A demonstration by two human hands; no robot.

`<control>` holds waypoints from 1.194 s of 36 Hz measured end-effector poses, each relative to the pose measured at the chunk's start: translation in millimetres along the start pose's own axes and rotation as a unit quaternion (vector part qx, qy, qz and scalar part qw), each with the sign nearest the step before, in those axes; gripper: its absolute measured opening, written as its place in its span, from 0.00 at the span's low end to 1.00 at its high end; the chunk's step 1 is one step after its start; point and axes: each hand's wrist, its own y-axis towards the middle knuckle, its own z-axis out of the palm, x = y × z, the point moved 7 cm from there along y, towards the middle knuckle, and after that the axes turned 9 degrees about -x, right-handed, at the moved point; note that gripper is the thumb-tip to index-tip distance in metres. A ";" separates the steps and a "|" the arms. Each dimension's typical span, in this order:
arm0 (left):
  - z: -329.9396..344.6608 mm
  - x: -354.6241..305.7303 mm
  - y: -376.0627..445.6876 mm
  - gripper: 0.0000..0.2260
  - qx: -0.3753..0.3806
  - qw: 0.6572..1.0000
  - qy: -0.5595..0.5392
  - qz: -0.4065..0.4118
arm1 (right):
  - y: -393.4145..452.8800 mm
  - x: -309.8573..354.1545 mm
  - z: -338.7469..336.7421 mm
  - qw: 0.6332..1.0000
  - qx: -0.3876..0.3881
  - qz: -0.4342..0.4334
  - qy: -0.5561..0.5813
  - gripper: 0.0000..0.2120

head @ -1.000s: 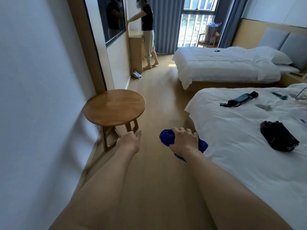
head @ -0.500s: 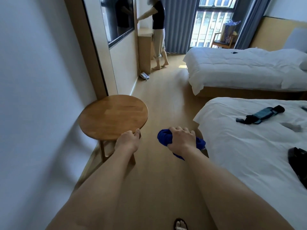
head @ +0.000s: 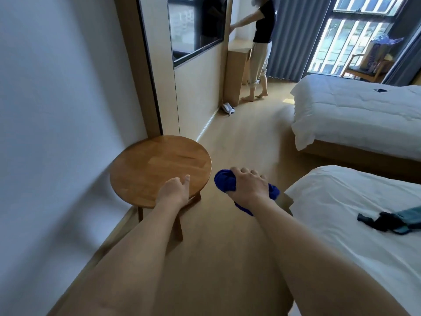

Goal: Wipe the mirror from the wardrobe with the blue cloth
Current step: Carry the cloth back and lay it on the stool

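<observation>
Blue cloth (head: 224, 183) bunched in right hand (head: 249, 187); wood floor (head: 246, 137), beds.

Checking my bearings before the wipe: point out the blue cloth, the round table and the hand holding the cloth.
blue cloth (head: 224, 182), head view, bunched end left of the knuckles.
round table (head: 157, 163), head view, bare middle of the top.
right hand (head: 249, 185), head view, back of the hand.

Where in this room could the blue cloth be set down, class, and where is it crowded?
Free: the round wooden table top beside the left hand; the floor strip between wall and beds. Crowded: the near bed, with a dark strap. The right hand grips the blue cloth.
</observation>
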 end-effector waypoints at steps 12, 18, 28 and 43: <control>20.1 -10.4 97.2 0.28 -0.017 0.999 0.020 -0.044 | 103.7 -2.8 41.6 0.998 0.010 -0.056 0.015 0.25; 17.3 -22.0 169.7 0.28 -0.025 0.998 0.019 -0.051 | 172.0 5.7 54.2 0.997 0.022 -0.072 0.010 0.25; 2.2 -25.1 266.4 0.28 -0.042 0.995 0.066 -0.057 | 273.8 29.6 70.7 0.995 0.024 -0.099 0.000 0.26; 27.7 -5.7 369.9 0.27 -0.062 0.985 0.031 -0.160 | 399.9 55.5 129.8 0.977 0.059 -0.205 0.015 0.26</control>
